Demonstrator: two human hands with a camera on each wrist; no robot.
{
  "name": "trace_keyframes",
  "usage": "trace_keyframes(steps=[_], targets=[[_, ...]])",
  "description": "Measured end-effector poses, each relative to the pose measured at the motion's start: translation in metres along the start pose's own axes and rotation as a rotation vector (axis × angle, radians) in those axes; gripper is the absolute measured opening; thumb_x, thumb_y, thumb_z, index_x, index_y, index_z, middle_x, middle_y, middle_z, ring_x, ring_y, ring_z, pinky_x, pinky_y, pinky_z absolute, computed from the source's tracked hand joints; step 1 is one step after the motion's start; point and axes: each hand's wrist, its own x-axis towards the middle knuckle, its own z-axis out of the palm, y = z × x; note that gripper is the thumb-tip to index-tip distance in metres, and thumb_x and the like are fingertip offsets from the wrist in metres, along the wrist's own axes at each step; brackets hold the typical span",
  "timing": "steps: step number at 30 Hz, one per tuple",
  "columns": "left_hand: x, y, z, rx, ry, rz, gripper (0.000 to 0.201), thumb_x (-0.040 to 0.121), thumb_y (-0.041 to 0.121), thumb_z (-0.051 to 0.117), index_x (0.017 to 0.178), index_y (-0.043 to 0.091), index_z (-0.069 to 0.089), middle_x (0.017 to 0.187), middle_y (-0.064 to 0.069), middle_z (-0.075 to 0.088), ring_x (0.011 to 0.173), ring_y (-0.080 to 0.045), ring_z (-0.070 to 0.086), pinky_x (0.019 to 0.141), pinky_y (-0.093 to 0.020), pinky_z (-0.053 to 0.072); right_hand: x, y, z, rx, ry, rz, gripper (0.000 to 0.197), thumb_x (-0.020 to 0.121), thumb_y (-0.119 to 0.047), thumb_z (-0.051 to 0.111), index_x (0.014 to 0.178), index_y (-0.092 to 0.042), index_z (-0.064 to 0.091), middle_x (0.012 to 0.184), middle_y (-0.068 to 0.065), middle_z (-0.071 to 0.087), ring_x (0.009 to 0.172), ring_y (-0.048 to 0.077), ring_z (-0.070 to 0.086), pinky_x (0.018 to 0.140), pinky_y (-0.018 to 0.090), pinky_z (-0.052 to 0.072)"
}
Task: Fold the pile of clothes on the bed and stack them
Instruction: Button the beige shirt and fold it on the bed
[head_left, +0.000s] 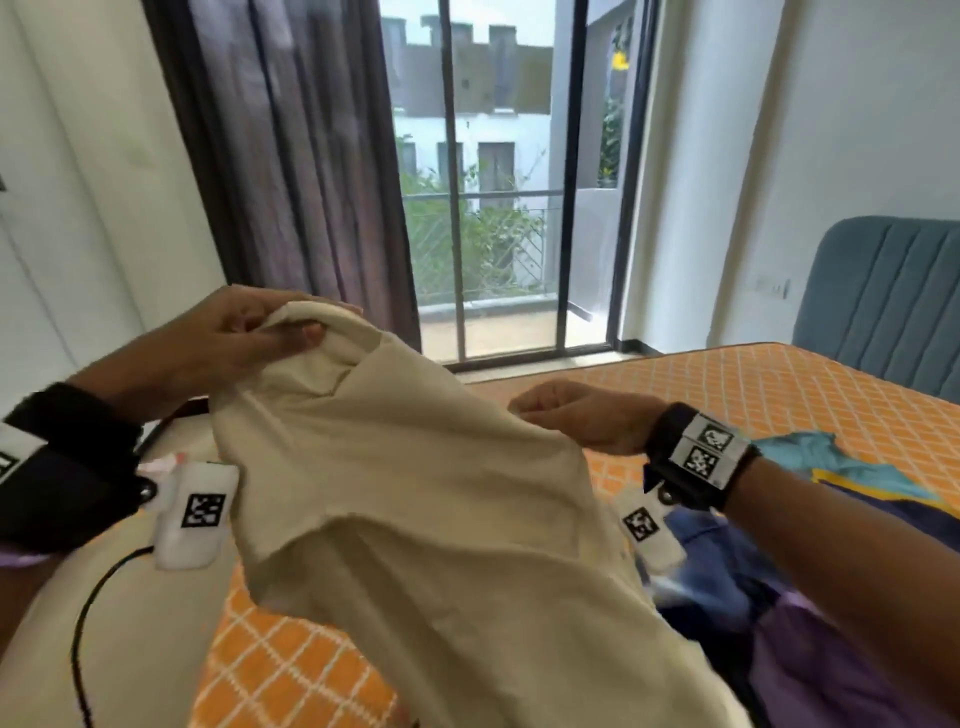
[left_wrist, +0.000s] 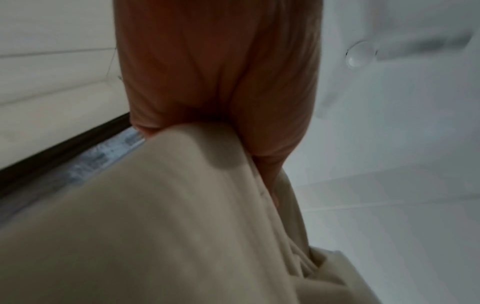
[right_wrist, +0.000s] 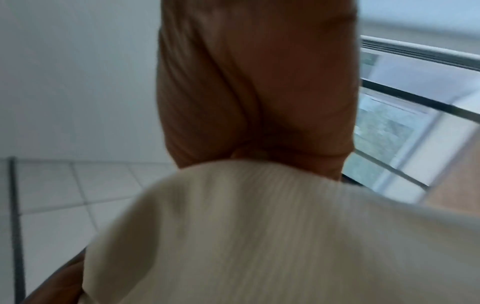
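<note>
Cream shirt (head_left: 415, 493) aloft between left hand (head_left: 228, 338) and right hand (head_left: 587, 415)

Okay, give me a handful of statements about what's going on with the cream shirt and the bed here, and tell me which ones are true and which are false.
1. Both hands hold the cream shirt up off the bed. True: the left hand has its grip near the collar, the right hand on the other edge.
2. The mattress is plain white. False: it is orange with a white diamond grid.
3. More clothes, blue and purple, lie on the bed under the right arm. True.
4. The cream shirt is already folded into a neat square. False: it hangs loose and unfolded.
5. The curtain covers the whole window. False: it is drawn aside, and the glass shows buildings and greenery.
</note>
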Motion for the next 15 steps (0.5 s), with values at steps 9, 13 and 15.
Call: trace_keyframes(steps=[9,13,15], targets=[[-0.008,-0.002,-0.102,0.555,0.389,0.043,0.017,0.081,0.058,0.05,0.081,0.073,0.057,0.078,0.016,0.069,0.079,-0.012,0.063,0.074,-0.027,0.045,0.086,-0.173,-0.008,-0.943,0.979,-0.465,0.019,0.095,-0.032,0.066,0.087,-0.015,0.068,0.086,0.003,0.07,0.084,0.024,0.065,0.073,0.033,0.046],[0.003,-0.019,-0.133,0.587,0.654,0.06,0.04,0.081,0.057,0.045,0.097,0.033,0.074,0.092,-0.016,0.072,0.091,-0.035,0.067,0.078,-0.045,0.049,0.121,-0.229,0.019,-0.82,1.154,-0.658,0.012,0.091,-0.025,0.063,0.091,-0.014,0.064,0.082,0.002,0.07,0.075,0.019,0.064,0.071,0.031,0.05],[0.007,-0.05,-0.138,0.683,0.632,-0.071,0.048,0.086,0.052,0.044,0.107,0.019,0.072,0.104,-0.02,0.072,0.099,-0.041,0.066,0.079,-0.048,0.05,0.144,-0.22,0.029,-0.706,1.038,-0.612,0.01,0.088,-0.011,0.063,0.096,-0.013,0.058,0.085,0.007,0.071,0.075,0.023,0.068,0.073,0.038,0.056]])
